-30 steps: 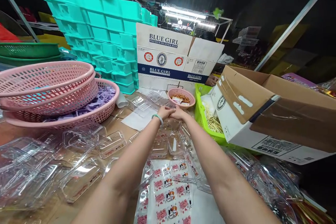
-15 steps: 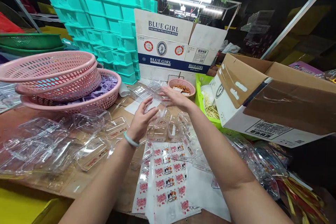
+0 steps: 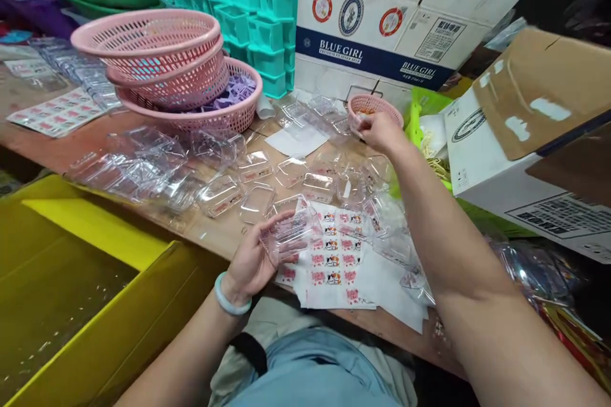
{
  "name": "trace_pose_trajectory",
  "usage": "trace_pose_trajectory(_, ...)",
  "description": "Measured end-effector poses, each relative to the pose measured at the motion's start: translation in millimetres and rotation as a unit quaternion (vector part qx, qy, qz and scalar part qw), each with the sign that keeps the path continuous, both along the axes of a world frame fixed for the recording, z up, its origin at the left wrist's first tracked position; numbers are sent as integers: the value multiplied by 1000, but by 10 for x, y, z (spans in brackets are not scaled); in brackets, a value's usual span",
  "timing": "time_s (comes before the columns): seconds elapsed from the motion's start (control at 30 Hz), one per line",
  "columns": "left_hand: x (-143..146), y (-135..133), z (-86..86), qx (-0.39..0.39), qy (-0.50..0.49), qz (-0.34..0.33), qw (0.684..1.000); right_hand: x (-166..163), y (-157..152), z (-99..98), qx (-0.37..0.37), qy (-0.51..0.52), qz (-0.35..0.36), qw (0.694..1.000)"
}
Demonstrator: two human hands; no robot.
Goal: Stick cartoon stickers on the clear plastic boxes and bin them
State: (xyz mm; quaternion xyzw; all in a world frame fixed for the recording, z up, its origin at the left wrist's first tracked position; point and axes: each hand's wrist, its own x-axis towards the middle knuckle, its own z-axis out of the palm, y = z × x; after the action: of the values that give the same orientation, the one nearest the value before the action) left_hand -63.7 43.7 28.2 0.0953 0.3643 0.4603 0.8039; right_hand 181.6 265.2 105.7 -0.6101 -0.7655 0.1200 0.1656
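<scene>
My left hand [image 3: 251, 262], a pale band round its wrist, holds a clear plastic box [image 3: 290, 236] above the table's front edge. Its fingers curl around the box's side. Beside it lie sheets of stickers [image 3: 333, 261] with pink lettering and cartoon animals. My right hand [image 3: 380, 131] reaches over the near rim of a small pink basket [image 3: 394, 114], fingers pinched together. What those fingers hold, if anything, is hidden. Several clear boxes [image 3: 317, 187] with stickers on them lie between the hands and the sheets.
Stacked pink baskets [image 3: 157, 67] with purple pieces stand at left. Behind are teal crates [image 3: 265, 32] and a beer carton [image 3: 353, 54]. An open carton [image 3: 496, 146] rests over a lime-green basket [image 3: 416, 114] at right. A yellow bin [image 3: 95, 337] sits lower left.
My left hand has come back toward me with a clear box in it. My right hand has moved to the small pink basket. The view has tilted down and turned left.
</scene>
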Motion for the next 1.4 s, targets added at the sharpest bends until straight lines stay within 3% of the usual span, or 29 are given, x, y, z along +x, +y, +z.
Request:
trace_pose_trajectory(0.07, -79, -83, -34, 8, 34, 11, 999, -136, -280, 46, 27, 20, 55, 998)
trace_pose_trajectory(0.13, -148, -177, -62, 20, 70, 22, 997, -338, -660, 2, 45, 44, 160, 985)
trace_pose_trajectory(0.2, -191, -268, -87, 29, 94, 35, 995, -553, -1020, -145, 40, 29, 256, 965)
trace_pose_trajectory(0.3, -210, -369, -109, 20, 98, 47, 994, -771, -1333, -436, 50, -17, 319, 946)
trace_pose_trajectory(0.4, -211, -416, -101, -22, 85, 48, 995, -818, -1372, -601, 53, -36, 317, 946)
trace_pose_trajectory(0.53, -193, -438, -56, -61, 69, 35, 995, -754, -1347, -526, 62, -35, 308, 949)
trace_pose_trajectory(0.67, -146, -459, -32, -3, 88, 43, 995, -642, -1572, -414, 106, 85, 274, 952)
trace_pose_trajectory(0.77, -198, -455, -92, 73, 159, 80, 981, -513, -1834, -482, 61, 187, 214, 957)
trace_pose_trajectory(0.87, -366, -420, -234, 133, 339, 116, 924, -412, -1972, -625, 27, 201, 169, 965)
trace_pose_trajectory(0.97, -519, -361, -395, 199, 557, 134, 795, -464, -1882, -712, 67, 164, 147, 973)
trace_pose_trajectory(1.03, -540, -316, -477, 228, 629, 166, 725, -585, -1733, -726, 97, 111, 148, 978)
trace_pose_trajectory(1.1, -495, -273, -529, 225, 636, 215, 707, -722, -1572, -729, 105, 47, 152, 982)
trace_pose_trajectory(1.27, -356, -198, -532, 225, 561, 264, 752, -878, -1300, -741, 112, -3, 149, 982)
trace_pose_trajectory(1.33, -361, -200, -480, 251, 585, 257, 728, -869, -1241, -717, 126, 2, 177, 976)
trace_pose_trajectory(1.4, -378, -239, -394, 280, 629, 251, 681, -847, -1217, -663, 123, 23, 211, 969)
